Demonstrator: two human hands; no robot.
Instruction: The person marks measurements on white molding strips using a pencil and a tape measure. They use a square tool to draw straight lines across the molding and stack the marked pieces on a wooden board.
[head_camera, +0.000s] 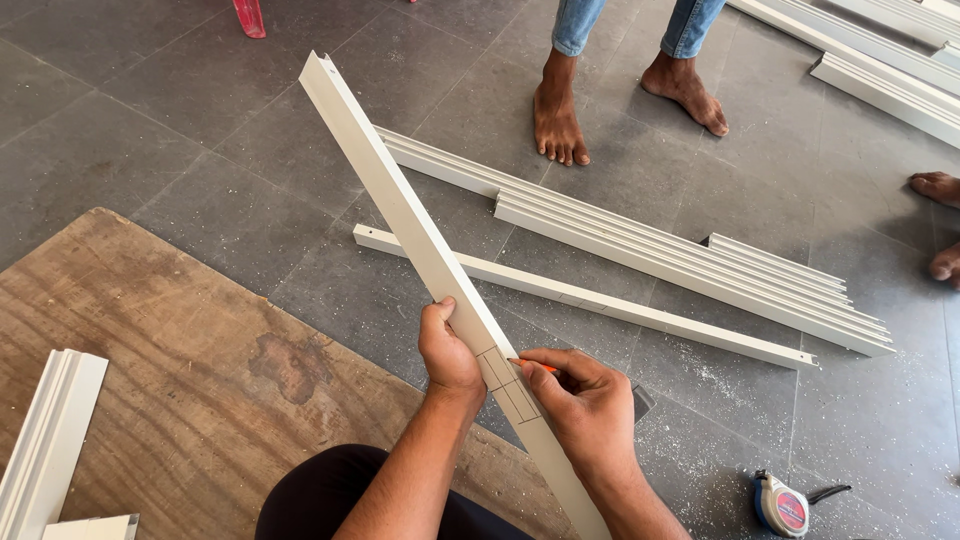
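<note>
A long white metal profile (400, 200) runs from my lap up and away to the upper left. My left hand (448, 352) grips it from the left side at mid length. My right hand (582, 400) holds an orange pencil (540, 367) with its tip against the profile, where pencil lines (508, 385) are drawn across the face.
Several white profiles (680, 255) lie on the grey tiled floor beyond. A wooden board (180, 370) lies to the left with another white profile (45, 445) on it. A tape measure (783, 505) lies at the lower right. Another person's bare feet (620, 95) stand ahead; more feet (940, 225) show at the right edge.
</note>
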